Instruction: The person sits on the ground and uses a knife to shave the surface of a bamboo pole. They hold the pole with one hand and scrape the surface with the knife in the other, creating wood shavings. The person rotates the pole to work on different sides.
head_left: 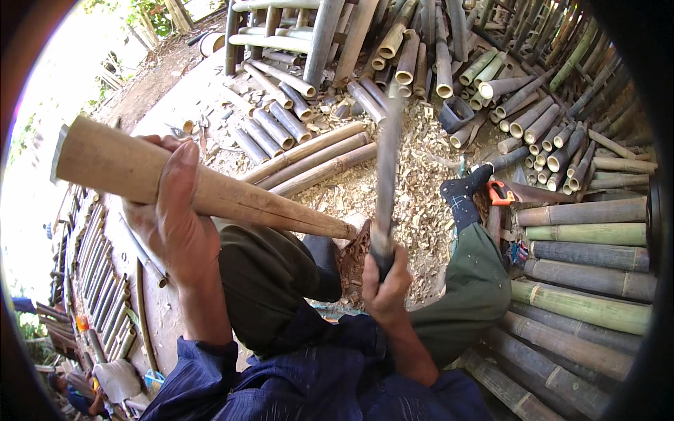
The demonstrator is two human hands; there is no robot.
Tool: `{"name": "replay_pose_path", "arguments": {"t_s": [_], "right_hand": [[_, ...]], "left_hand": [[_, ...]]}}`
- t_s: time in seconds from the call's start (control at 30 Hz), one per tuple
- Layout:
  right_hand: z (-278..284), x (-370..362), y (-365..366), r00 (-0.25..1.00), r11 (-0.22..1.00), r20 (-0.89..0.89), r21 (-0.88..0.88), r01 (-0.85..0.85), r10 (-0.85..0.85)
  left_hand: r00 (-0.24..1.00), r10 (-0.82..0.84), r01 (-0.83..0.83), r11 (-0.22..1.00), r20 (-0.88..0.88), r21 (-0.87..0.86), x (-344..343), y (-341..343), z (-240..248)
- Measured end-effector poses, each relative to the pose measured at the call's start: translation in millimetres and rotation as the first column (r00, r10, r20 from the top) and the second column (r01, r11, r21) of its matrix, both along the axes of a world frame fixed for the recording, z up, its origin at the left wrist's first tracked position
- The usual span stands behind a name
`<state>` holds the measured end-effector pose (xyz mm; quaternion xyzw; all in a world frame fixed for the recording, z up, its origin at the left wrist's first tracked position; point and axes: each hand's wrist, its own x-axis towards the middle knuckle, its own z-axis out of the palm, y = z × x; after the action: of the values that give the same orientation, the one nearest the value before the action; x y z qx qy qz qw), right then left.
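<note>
My left hand [175,224] is wrapped round a tan bamboo pole [260,209], thumb along its top. The pole slants across my raised left knee; its thick end is at the upper left. A dark crack runs along the narrower lower part, whose end meets a piece of wood [360,226] between my legs. In my right hand [387,291] is a large knife [387,182], gripped by its dark handle. The blade points up and away, smeared by motion, to the right of the pole's lower end and apart from it.
Wood chips [421,203] cover the ground ahead. An orange-handled saw [500,193] lies beyond my right foot, near stacked bamboo poles [586,235]. Cut bamboo tubes [281,123] and a dark plastic container [456,114] lie farther off. Another person [83,398] is at the lower left.
</note>
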<state>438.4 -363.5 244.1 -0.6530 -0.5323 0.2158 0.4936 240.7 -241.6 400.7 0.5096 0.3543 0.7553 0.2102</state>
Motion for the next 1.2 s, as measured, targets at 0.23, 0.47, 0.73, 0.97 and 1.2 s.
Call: {"name": "replay_pose_path", "arguments": {"t_s": [0.23, 0.47, 0.73, 0.97, 1.2], "right_hand": [[-72, 11, -15, 0.977, 0.820, 0.185, -0.572, 0.023, 0.102], [61, 3, -17, 0.999, 0.995, -0.010, 0.088, -0.047, 0.048], [-93, 9, -22, 0.949, 0.865, 0.299, -0.497, 0.066, 0.100], [-1, 28, -9, 0.995, 0.962, -0.035, -0.255, -0.098, 0.092], [-18, -2, -4, 0.994, 0.970, -0.111, 0.243, 0.022, 0.006]], "left_hand": [[1.000, -0.002, 0.004, 0.991, 0.012, -0.130, 15, -23, 28], [0.998, -0.062, 0.066, 0.988, 0.031, -0.138, -6, 2, 38], [0.987, -0.109, 0.077, 0.967, -0.119, -0.243, 6, 23, 52], [0.927, -0.332, 0.355, 0.926, 0.173, -0.125, -33, 56, 47], [0.954, -0.300, 0.298, 0.948, -0.004, -0.112, -13, 56, 42]]}}
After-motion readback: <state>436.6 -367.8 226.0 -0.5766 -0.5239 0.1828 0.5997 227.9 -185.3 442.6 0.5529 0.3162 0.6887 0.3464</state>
